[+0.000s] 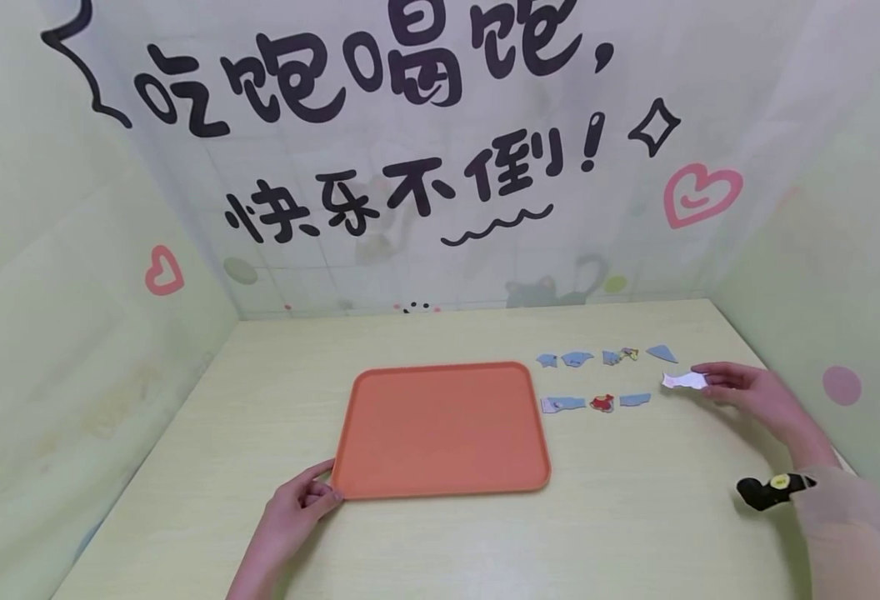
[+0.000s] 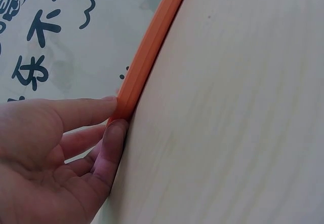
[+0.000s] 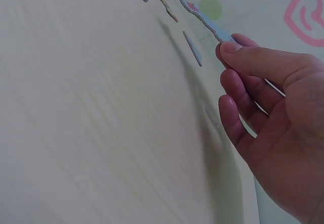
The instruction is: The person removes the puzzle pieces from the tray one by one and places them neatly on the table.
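An orange-red tray (image 1: 443,429) lies flat on the table. At its near left corner my left hand (image 1: 293,507) holds the rim (image 2: 147,57) between thumb and forefinger, the other fingers folded in. Over to the right, my right hand (image 1: 755,398) pinches a thin, irregular pale puzzle piece (image 1: 684,381) between thumb and forefinger, above the table. In the right wrist view that piece (image 3: 202,20) appears nearly edge-on, with blue and a red spot. Nearest to it on the table is a blue, roughly triangular piece (image 1: 662,353).
Several flat pieces lie in two rows right of the tray, among them a red figure piece (image 1: 602,403) and a pale blue strip (image 1: 563,405). A printed cloth wall (image 1: 410,275) stands behind the table (image 1: 597,517). A black strap (image 1: 773,490) is at the right wrist.
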### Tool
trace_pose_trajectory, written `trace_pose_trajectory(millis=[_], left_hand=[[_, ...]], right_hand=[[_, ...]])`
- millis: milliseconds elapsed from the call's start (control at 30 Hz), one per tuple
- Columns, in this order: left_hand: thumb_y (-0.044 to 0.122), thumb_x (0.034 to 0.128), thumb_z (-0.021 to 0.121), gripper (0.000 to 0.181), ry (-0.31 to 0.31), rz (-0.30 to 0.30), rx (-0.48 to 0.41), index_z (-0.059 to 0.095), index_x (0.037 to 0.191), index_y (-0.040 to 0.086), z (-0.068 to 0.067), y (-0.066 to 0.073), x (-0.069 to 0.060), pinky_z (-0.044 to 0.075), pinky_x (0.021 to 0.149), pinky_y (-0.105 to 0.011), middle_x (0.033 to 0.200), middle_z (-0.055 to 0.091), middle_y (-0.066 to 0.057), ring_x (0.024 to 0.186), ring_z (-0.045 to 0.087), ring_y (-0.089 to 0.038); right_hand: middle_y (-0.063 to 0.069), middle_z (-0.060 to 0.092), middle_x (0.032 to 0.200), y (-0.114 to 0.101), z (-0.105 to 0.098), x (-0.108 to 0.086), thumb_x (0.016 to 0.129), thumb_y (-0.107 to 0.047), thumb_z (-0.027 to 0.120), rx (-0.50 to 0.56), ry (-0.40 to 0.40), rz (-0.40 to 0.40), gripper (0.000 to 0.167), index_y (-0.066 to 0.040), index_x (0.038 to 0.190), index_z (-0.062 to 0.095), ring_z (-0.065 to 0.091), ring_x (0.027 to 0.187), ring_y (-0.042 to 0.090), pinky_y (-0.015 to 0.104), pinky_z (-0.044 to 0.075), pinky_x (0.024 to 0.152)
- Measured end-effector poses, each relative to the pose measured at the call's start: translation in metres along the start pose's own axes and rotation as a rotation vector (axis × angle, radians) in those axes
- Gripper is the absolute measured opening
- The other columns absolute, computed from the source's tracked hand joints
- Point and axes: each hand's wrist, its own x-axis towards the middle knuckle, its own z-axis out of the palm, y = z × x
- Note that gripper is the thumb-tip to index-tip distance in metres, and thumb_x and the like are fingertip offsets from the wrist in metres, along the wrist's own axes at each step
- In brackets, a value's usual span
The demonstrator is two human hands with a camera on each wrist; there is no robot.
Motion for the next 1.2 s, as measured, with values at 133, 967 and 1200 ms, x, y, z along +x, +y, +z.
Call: trace_pose_trajectory(millis=[133,967,1200], left_hand=[[0.010,0.0901,0.068,0.050,0.001,0.001,0.002,0.056,0.139,0.006,0.000,0.000,0.000,0.042,0.064,-0.019,0.090,0.067,-0.005,0.070,0.052,-0.004],[0.011,0.0900,0.069,0.050,0.002,-0.009,0.006,0.056,0.139,0.006,0.000,0.000,-0.001,0.042,0.064,-0.019,0.090,0.067,-0.005,0.070,0.051,-0.005],[0.011,0.0901,0.069,0.050,0.001,-0.009,0.009,0.056,0.139,0.006,0.000,0.001,-0.001,0.042,0.064,-0.019,0.091,0.067,-0.005,0.071,0.052,-0.005]], right_hand=[[-0.037,0.060,0.100,0.005,0.003,0.003,0.092,-0.029,0.069,-0.033,-0.021,0.011,0.049,-0.008,0.135,0.058,0.055,0.090,-0.013,0.016,0.044,0.075],[-0.006,0.066,0.105,0.012,0.007,0.009,0.091,-0.028,0.070,-0.181,-0.091,-0.031,0.053,0.001,0.133,0.057,0.054,0.088,-0.009,0.012,0.044,0.077],[-0.004,0.064,0.102,0.014,0.008,0.009,0.091,-0.025,0.070,-0.181,-0.090,-0.043,0.051,0.003,0.132,0.058,0.052,0.086,-0.006,0.014,0.045,0.075]])
